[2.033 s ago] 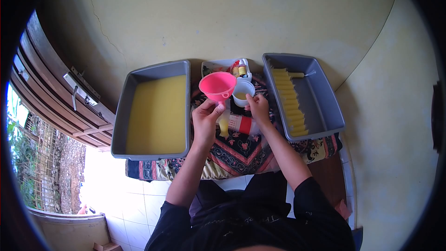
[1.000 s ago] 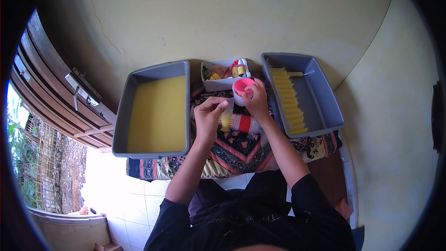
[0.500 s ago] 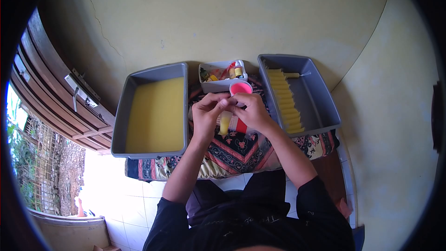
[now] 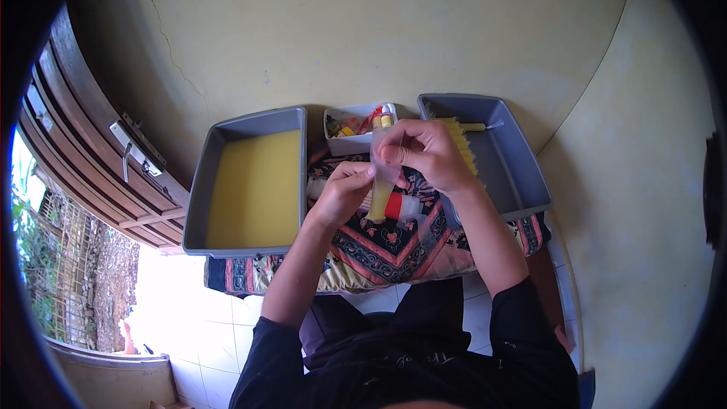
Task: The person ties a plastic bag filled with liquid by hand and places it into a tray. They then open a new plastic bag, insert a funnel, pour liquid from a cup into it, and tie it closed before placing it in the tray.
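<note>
A narrow clear plastic bag (image 4: 381, 198) hangs upright between my hands, with yellow liquid in its lower part. My left hand (image 4: 345, 193) pinches its side at mid-height. Higher up and to the right, my right hand (image 4: 429, 155) has thumb and fingers closed on the bag's upper part. Below the hands, a red and white object (image 4: 401, 206) and some clear plastic (image 4: 433, 229) lie on the patterned cloth (image 4: 386, 250). My right hand covers part of the area behind it.
At left stands a grey tub (image 4: 191, 208) of yellow liquid. The right grey tub (image 4: 522, 174) holds a row of filled yellow bags (image 4: 463, 144). A white box (image 4: 350, 144) with small bottles sits between them, against the wall. A wooden door (image 4: 98, 129) stands at far left.
My right hand has moved up and right, apart from the left, and the bag's upper part now stretches between them. The pink-red cup seen earlier is now hidden behind my right hand.
</note>
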Tool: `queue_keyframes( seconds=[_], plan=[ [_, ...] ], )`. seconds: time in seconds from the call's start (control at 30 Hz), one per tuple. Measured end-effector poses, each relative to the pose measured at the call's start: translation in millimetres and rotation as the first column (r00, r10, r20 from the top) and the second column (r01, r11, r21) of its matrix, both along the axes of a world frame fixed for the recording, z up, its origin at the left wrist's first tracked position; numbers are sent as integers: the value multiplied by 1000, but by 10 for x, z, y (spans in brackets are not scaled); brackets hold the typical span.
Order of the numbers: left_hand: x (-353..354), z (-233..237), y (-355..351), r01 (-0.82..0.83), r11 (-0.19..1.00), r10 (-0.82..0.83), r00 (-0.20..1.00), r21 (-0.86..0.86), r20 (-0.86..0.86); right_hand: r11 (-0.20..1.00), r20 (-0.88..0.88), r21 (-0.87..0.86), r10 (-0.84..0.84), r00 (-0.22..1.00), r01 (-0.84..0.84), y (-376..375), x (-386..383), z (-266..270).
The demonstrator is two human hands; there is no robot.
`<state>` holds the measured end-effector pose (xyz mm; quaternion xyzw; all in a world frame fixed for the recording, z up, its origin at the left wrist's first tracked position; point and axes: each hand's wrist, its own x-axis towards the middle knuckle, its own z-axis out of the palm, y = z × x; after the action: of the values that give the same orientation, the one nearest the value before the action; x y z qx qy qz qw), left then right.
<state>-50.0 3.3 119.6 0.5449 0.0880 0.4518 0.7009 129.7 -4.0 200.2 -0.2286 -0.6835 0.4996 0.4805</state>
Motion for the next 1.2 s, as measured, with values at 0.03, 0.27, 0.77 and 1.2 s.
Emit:
queue_keyframes(
  seconds=[0.03, 0.27, 0.77, 1.2],
  plan=[
    [15, 26, -8, 65, 998, -65, 998, 8, 10, 999, -6, -22, 30, 1000, -30, -3, 13, -3],
    [73, 91, -4, 285, 955, -285, 958, 78, -10, 983, -38, -155, 96, 995, -101, -43, 97, -35],
    [0, -44, -80, -218, 975, 198, 928, -30, -315, 692, 228, 685, -503, 834, 230, -33, 153, -332],
    [-56, -87, -136, -221, 969, 145, 869, -107, -473, 488, 340, 873, -606, 719, -2, 118, 105, -678]
  ],
)
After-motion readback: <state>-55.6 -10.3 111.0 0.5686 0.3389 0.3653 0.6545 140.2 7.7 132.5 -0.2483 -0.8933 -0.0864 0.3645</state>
